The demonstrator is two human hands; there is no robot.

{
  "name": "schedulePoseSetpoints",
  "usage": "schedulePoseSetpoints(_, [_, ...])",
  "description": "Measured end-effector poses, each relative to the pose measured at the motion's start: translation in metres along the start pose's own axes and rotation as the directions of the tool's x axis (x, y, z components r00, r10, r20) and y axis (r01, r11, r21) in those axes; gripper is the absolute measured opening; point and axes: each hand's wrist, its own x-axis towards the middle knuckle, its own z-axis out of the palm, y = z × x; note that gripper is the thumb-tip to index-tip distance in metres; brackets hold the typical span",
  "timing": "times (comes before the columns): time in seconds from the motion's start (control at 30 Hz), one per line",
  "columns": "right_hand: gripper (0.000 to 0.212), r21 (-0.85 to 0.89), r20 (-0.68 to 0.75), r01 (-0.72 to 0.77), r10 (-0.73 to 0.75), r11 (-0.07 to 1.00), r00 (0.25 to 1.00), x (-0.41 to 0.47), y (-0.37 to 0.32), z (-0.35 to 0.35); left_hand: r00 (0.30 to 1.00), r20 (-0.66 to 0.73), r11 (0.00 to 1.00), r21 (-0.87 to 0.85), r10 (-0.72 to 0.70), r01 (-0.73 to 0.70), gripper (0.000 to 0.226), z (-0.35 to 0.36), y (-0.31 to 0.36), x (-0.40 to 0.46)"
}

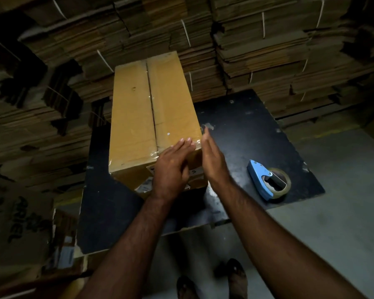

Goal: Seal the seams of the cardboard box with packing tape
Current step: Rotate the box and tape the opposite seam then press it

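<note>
Head view: looks down over both forearms to a dark table (pixel 246 134), with the person's sandalled feet (pixel 214 283) on grey floor at the near edge.
Left hand (pixel 173 167): fingers straight and together, laid flat over the near top edge of the cardboard box (pixel 151 117), fingertips on the top face, palm over the near side; it grips nothing.
Right hand (pixel 212 156): open, fingers straight, held edge-on just beside the box's near right corner; contact cannot be told, and it holds nothing.
Box position: on the table, long axis running near to far, directly ahead of both hands.
Seam: the centre seam (pixel 152 104) runs lengthwise, glossy clear tape showing along it and across the near edge.
Labels: white stickers (pixel 145 184) on the near side, too small to read.
Tape dispenser (pixel 268 180): blue, with a brown roll, lying on the table right of the hands, apart from both.
Writing: "ARIEL" (pixel 20 216) on cardboard at the left.
Far: stacks of flattened cardboard (pixel 268 50) bundled with white straps.
</note>
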Motion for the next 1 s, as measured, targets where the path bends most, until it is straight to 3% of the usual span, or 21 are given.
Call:
schedulePoseSetpoints(0.1, [0.048, -0.134, -0.201, 0.018, -0.045, 0.991, 0.979, -0.031, 0.015, 0.016, 1.0, 0.014, 1.0, -0.008, -0.004, 0.004, 0.066, 0.001, -0.003, 0.002])
schedulePoseSetpoints(0.2, [0.045, -0.162, -0.268, 0.105, -0.146, 0.981, 0.952, -0.027, 0.029, 0.022, 0.999, 0.035, 1.0, -0.01, 0.006, -0.006, 0.068, -0.001, -0.006, 0.0])
schedulePoseSetpoints(0.3, [0.048, -0.323, -0.108, 0.238, -0.286, 0.916, 0.952, -0.008, 0.042, 0.002, 0.999, 0.042, 1.0, -0.013, 0.007, -0.006, 0.07, -0.004, -0.007, 0.003])
schedulePoseSetpoints(0.4, [0.054, -0.437, 0.043, 0.296, -0.31, 0.849, 0.95, -0.002, 0.053, -0.015, 0.999, 0.049, 1.0, -0.023, -0.008, 0.009, 0.07, -0.006, -0.005, 0.005])
schedulePoseSetpoints(0.5, [0.053, -0.396, 0.07, 0.284, -0.28, 0.873, 0.958, -0.011, 0.05, -0.022, 0.998, 0.057, 1.0, -0.017, -0.008, 0.009, 0.072, -0.006, -0.002, 0.001])
schedulePoseSetpoints(0.63, [0.051, -0.339, -0.019, 0.254, -0.276, 0.906, 0.961, -0.006, 0.039, -0.012, 0.999, 0.037, 0.999, -0.023, -0.022, 0.023, 0.071, -0.004, -0.001, 0.001])
schedulePoseSetpoints(0.83, [0.058, -0.437, 0.114, 0.242, -0.213, 0.867, 0.97, -0.006, 0.053, -0.02, 0.998, 0.043, 0.999, -0.029, -0.036, 0.037, 0.072, -0.005, -0.002, 0.003])
schedulePoseSetpoints(1.0, [0.058, -0.23, 0.013, 0.243, -0.246, 0.942, 0.969, -0.013, 0.006, 0.001, 1.0, 0.021, 1.0, -0.026, -0.015, 0.016, 0.07, -0.006, -0.002, 0.006])
